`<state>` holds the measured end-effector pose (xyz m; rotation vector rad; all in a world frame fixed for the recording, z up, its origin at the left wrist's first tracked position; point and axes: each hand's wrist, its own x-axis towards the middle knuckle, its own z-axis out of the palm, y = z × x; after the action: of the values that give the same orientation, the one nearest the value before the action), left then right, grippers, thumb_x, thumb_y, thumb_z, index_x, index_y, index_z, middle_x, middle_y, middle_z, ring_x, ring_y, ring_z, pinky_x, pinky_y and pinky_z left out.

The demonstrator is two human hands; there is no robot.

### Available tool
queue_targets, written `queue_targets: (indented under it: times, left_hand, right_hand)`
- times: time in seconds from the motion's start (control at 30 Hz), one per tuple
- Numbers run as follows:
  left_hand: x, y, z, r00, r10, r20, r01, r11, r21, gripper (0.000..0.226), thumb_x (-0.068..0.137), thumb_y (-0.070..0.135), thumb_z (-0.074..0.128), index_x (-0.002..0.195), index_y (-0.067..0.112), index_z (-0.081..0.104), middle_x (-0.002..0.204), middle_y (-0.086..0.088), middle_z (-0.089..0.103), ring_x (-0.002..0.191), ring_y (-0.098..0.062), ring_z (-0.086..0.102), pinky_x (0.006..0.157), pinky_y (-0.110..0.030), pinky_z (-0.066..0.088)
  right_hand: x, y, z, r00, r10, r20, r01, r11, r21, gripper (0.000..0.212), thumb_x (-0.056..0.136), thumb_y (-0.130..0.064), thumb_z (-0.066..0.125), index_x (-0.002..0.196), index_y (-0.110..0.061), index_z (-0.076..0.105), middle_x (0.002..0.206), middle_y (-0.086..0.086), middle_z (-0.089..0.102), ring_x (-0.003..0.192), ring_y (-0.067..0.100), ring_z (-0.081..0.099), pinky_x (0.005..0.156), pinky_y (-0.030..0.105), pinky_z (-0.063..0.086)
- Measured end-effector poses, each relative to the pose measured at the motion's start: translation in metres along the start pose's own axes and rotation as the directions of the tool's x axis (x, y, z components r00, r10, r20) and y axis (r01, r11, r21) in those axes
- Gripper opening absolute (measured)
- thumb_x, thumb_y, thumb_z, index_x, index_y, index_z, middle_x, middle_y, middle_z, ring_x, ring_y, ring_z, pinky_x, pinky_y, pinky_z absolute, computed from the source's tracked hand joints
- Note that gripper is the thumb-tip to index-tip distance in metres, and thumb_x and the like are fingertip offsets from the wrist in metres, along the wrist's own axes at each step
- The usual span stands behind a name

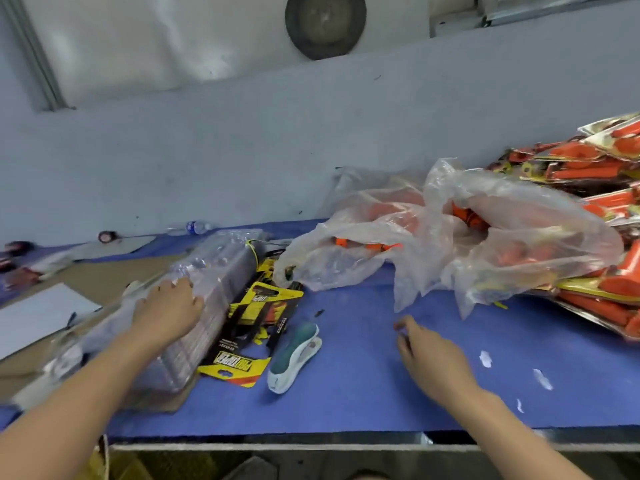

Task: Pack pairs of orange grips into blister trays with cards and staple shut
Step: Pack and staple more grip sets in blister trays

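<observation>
Finished packs (595,188) — a sizeable heap at the desk's (363,393) far right; many done. Loose orange grips (467,216) remain in the clear bag (450,244); blister trays (207,289) stacked left, cards (256,306) and stapler (294,355) beside them. Left hand (169,313) rests flat on the tray stack, fingers spread; right hand (429,355) hovers loosely open, empty. Open blue centre — near edge close under the forearms.

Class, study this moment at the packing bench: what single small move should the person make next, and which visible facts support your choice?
Probably lift one clear tray off the stack of trays. The left hand already rests on top of that stack, while the right hand hovers empty over the blue mat. No tray lies open there, and the cards, stapler and bag of grips wait untouched.
</observation>
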<state>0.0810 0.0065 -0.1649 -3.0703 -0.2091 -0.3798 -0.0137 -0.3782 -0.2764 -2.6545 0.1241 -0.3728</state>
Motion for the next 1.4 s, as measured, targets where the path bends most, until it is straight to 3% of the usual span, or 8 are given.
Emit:
queue_targets:
  times: [0.1, 0.3, 0.5, 0.8, 1.0, 1.2, 1.33, 1.4]
  left_hand:
    - [-0.001, -0.024, 0.018, 0.999, -0.044, -0.021, 0.044, 0.999, 0.013, 0.039, 0.099, 0.034, 0.044, 0.131, 0.013, 0.051, 0.139, -0.020, 0.044, 0.129, -0.038, 0.041, 0.103, -0.047, 0.038]
    - [0.006, -0.045, 0.021, 0.995, -0.079, 0.059, 0.091, 0.963, -0.252, 0.043, 0.097, 0.035, 0.054, 0.133, 0.010, 0.052, 0.130, -0.022, 0.057, 0.121, -0.040, 0.052, 0.102, -0.044, 0.041]
    - [0.003, -0.048, 0.013, 0.996, -0.088, -0.023, 0.070, 0.908, -0.412, 0.042, 0.092, 0.034, 0.060, 0.130, 0.016, 0.058, 0.120, -0.014, 0.066, 0.094, -0.027, 0.062, 0.080, -0.035, 0.044]
    - [0.009, -0.053, 0.004, 0.999, -0.047, 0.012, 0.047, 0.871, -0.489, 0.032, 0.096, 0.033, 0.055, 0.126, 0.022, 0.062, 0.125, -0.013, 0.065, 0.095, -0.020, 0.059, 0.087, -0.039, 0.044]
    - [0.013, -0.055, -0.006, 0.999, -0.040, 0.007, 0.037, 0.830, -0.556, 0.038, 0.099, 0.034, 0.051, 0.132, 0.016, 0.059, 0.131, -0.013, 0.061, 0.119, -0.029, 0.056, 0.091, -0.038, 0.039]
    - [0.012, -0.055, -0.013, 0.994, -0.102, -0.046, 0.050, 0.773, -0.632, 0.032, 0.098, 0.030, 0.047, 0.117, 0.010, 0.063, 0.116, -0.017, 0.065, 0.098, -0.028, 0.057, 0.084, -0.041, 0.042]
    - [0.010, -0.056, -0.020, 0.988, -0.131, -0.084, 0.046, 0.760, -0.648, 0.033, 0.099, 0.035, 0.045, 0.125, 0.019, 0.058, 0.119, -0.007, 0.062, 0.099, -0.021, 0.054, 0.078, -0.035, 0.040]
    - [0.010, -0.054, -0.021, 0.987, -0.131, -0.096, 0.037, 0.755, -0.654, 0.030, 0.100, 0.035, 0.047, 0.125, 0.022, 0.057, 0.119, -0.005, 0.061, 0.099, -0.019, 0.052, 0.074, -0.029, 0.038]
  right_hand:
    - [-0.002, 0.009, 0.012, 0.999, 0.009, 0.043, -0.004, 0.992, -0.127, 0.024, 0.104, -0.033, 0.031, 0.119, -0.029, 0.049, 0.122, -0.009, 0.059, 0.099, 0.021, 0.061, 0.070, 0.032, 0.044]
    - [-0.001, 0.016, 0.015, 1.000, -0.014, 0.009, 0.015, 0.997, -0.070, 0.022, 0.103, -0.032, 0.037, 0.119, -0.029, 0.052, 0.122, -0.013, 0.061, 0.104, 0.016, 0.060, 0.075, 0.032, 0.047]
    - [-0.002, 0.018, 0.015, 1.000, -0.011, 0.004, 0.012, 0.998, -0.057, 0.023, 0.102, -0.031, 0.037, 0.120, -0.030, 0.052, 0.123, -0.014, 0.061, 0.104, 0.015, 0.060, 0.070, 0.030, 0.042]
    - [-0.004, 0.019, 0.015, 1.000, -0.018, -0.009, 0.018, 1.000, -0.023, 0.022, 0.102, -0.029, 0.039, 0.119, -0.029, 0.053, 0.121, -0.014, 0.062, 0.102, 0.014, 0.060, 0.070, 0.029, 0.042]
    - [-0.004, 0.019, 0.014, 1.000, -0.017, -0.015, 0.016, 1.000, -0.025, 0.023, 0.102, -0.029, 0.038, 0.119, -0.029, 0.054, 0.121, -0.015, 0.062, 0.103, 0.014, 0.060, 0.072, 0.030, 0.045]
    - [-0.006, 0.014, 0.013, 1.000, 0.006, -0.012, -0.006, 1.000, -0.029, 0.022, 0.102, -0.030, 0.038, 0.119, -0.032, 0.053, 0.117, -0.015, 0.063, 0.098, 0.013, 0.061, 0.066, 0.030, 0.042]
    - [-0.004, -0.027, 0.005, 0.996, 0.049, -0.081, -0.024, 0.960, 0.280, 0.021, 0.099, -0.029, 0.041, 0.109, -0.040, 0.057, 0.083, -0.020, 0.061, 0.074, 0.004, 0.057, 0.060, 0.028, 0.043]
    - [0.001, -0.074, 0.001, 0.999, 0.041, -0.035, -0.014, 0.830, 0.558, 0.022, 0.098, -0.029, 0.043, 0.098, -0.042, 0.061, 0.076, -0.014, 0.064, 0.064, 0.007, 0.059, 0.053, 0.024, 0.043]
